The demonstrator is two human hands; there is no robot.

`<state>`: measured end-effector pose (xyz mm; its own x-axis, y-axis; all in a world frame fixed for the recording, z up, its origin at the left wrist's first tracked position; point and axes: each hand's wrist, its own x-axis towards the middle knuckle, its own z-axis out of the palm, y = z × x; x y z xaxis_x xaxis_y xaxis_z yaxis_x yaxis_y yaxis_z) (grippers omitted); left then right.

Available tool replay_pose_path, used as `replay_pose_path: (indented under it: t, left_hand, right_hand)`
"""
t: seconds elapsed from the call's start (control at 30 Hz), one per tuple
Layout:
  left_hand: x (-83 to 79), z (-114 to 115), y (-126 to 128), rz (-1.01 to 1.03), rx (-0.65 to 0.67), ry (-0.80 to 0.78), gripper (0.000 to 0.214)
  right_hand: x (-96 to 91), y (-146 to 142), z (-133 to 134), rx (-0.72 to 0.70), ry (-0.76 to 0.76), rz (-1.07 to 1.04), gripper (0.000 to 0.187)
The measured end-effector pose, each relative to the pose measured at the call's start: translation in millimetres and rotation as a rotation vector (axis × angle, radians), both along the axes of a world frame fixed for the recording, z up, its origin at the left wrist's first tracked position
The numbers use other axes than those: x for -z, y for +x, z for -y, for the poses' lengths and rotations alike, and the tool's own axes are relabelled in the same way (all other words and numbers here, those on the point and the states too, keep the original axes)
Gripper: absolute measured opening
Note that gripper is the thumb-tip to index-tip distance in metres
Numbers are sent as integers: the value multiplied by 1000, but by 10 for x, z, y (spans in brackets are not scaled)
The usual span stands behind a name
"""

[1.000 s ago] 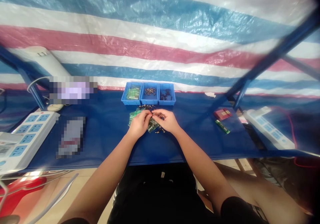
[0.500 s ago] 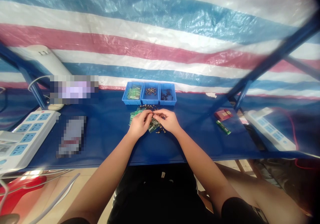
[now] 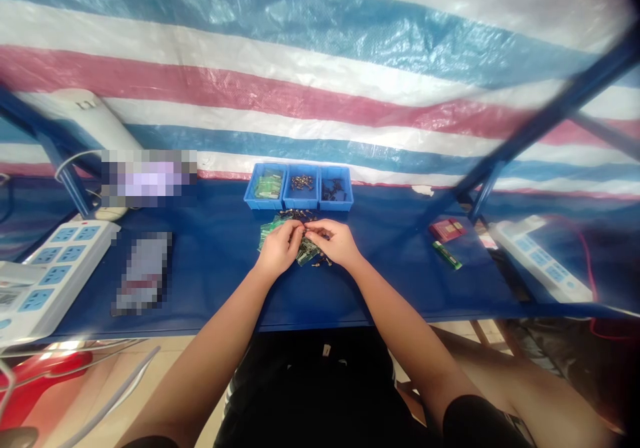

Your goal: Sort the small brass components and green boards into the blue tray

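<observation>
Together, both hands (image 3: 307, 243) pinch fingertips above green boards (image 3: 305, 253).

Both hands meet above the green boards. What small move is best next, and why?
Probably a light push of the right hand toward the left hand, seating the small part pinched between them; their fingertips meet there, above the green boards.

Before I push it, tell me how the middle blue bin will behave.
The middle blue bin looks like rigid plastic, probably stiff. Low and wide, it should slide, not tip. Its small loose parts would likely shift.
</observation>
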<state>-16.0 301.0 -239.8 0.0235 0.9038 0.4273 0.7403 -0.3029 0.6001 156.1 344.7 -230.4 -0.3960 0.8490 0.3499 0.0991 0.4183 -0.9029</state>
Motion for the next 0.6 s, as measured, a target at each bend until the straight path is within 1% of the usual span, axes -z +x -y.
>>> replay_pose_path:
  t: [0.2,0.43,0.6]
  left_hand:
    - [12,5,3,64,16,14,22]
    - [2,-5,-3,35,40,4,23]
    - [-7,4,6,31,33,18,24]
  right_hand:
    - [34,0,-13,9,-25,-52,28]
    - [38,-18,5,8,-89,-42,32]
    - [18,-7,6,14,-53,-20,29]
